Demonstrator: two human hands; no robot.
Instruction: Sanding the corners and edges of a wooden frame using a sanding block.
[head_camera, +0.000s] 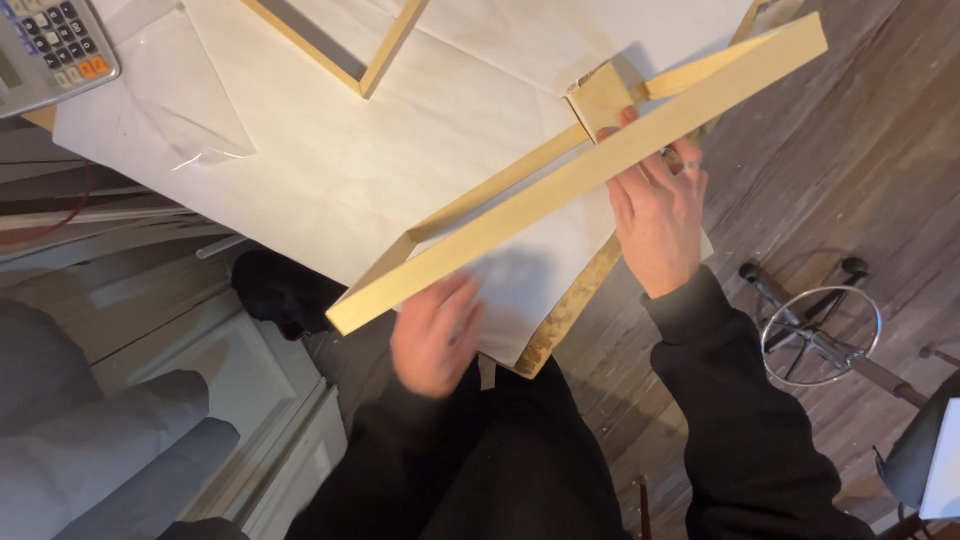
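Right hand (660, 215) grips the far side of a pale wooden frame (575, 180), tilting it up off the paper-covered table (330, 160), while the blurred left hand (435, 335) hovers open beneath its near end.

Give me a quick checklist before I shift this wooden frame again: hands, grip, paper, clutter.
1. Right hand on the wooden frame: ok, fingers on the near rail by the corner.
2. Left hand grip: cannot tell, blurred under the rail's lower end.
3. White paper beneath the frame: ok, lying flat.
4. Second frame apart: ok, at the table's far side.
5. Calculator out of the way: ok, far corner.
6. Frame fully supported: not ok, its lower corner overhangs the table edge.
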